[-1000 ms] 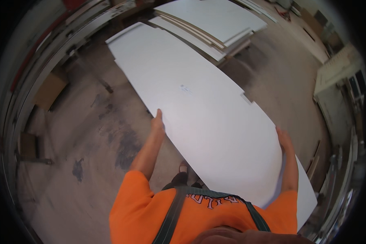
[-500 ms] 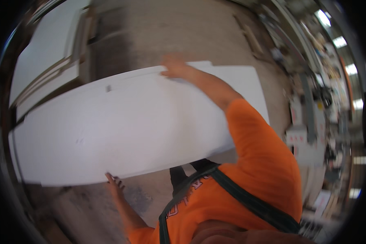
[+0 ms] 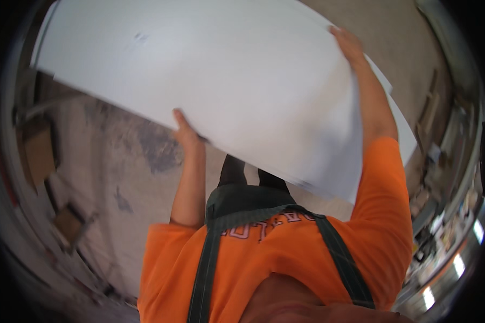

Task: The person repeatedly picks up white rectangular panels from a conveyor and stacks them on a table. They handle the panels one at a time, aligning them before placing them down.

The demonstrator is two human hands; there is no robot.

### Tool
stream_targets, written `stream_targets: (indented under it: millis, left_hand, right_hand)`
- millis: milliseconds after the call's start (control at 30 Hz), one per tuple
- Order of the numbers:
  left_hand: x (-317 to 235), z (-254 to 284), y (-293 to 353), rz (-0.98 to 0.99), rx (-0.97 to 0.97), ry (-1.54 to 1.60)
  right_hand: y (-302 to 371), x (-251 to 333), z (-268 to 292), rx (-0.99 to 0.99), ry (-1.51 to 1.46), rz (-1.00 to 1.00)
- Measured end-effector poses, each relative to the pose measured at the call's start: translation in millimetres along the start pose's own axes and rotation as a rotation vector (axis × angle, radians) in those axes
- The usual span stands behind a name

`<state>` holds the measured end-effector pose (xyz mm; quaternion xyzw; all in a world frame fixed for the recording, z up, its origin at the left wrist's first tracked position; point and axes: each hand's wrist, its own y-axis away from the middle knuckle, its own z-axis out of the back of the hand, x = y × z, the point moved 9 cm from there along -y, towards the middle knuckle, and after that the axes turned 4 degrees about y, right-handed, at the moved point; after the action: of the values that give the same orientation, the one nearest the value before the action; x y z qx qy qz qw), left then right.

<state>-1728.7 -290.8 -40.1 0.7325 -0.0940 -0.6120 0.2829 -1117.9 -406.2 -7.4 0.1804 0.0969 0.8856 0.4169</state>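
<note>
A large white panel (image 3: pixel 237 81) stretches across the view in front of me, running from upper left to lower right. A second white sheet (image 3: pixel 403 125) shows beneath it at the right end, slightly offset, so there appear to be at least two layers. My left hand (image 3: pixel 187 132) grips the near long edge, thumb on top and fingers mostly hidden underneath. On the far edge, my right hand (image 3: pixel 350 46) is closed around the rim, its arm reaching over the right part of the panel. A small mark (image 3: pixel 140 37) shows on the panel's upper left surface.
Below lies a concrete floor (image 3: pixel 113 199) with dark stains. Brown box-like pieces (image 3: pixel 39 153) and a smaller one (image 3: pixel 68 226) stand at the left. A long strip of material (image 3: pixel 429 110) lies on the floor at right, near clutter (image 3: pixel 442 220).
My view and body have turned, and the panel now slants down to the right. Both hands keep to its opposite edges. The stacked white boards at the left have gone out of view.
</note>
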Motion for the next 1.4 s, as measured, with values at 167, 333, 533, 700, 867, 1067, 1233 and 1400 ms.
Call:
stream_targets:
  millis: [167, 333, 533, 700, 867, 1067, 1233, 1400]
  left_hand:
    - [7.7, 24.1, 5.8, -0.014, -0.097, -0.124]
    - [2.9, 33.7, 5.8, -0.062, -0.226, -0.22]
    - [-6.2, 40.0, 30.0, 0.059, -0.194, -0.16]
    - [-28.4, 35.8, 49.9, -0.123, -0.036, -0.104]
    - [-16.9, 53.0, 51.7, -0.024, -0.108, -0.187]
    - [-13.6, 55.0, 51.1, -0.018, -0.155, -0.142]
    - [-9.5, 50.6, 53.6, -0.123, -0.112, -0.049]
    - [6.8, 55.8, 46.2, -0.092, -0.146, -0.079]
  right_hand:
    - [30.4, 10.3, 8.2, -0.135, 0.013, 0.111]
    - [45.6, 13.7, 16.2, -0.212, -0.03, 0.202]
    - [62.9, 10.3, 15.0, -0.189, -0.091, 0.181]
    - [75.6, 2.9, 4.1, -0.15, -0.107, 0.168]
    - [88.6, -5.5, -1.7, -0.238, -0.106, 0.182]
    - [97.6, 1.6, 3.7, -0.2, -0.136, 0.199]
    - [97.5, -2.5, 6.9, -0.138, -0.214, 0.093]
    - [94.8, 3.5, 8.7, -0.171, -0.191, 0.171]
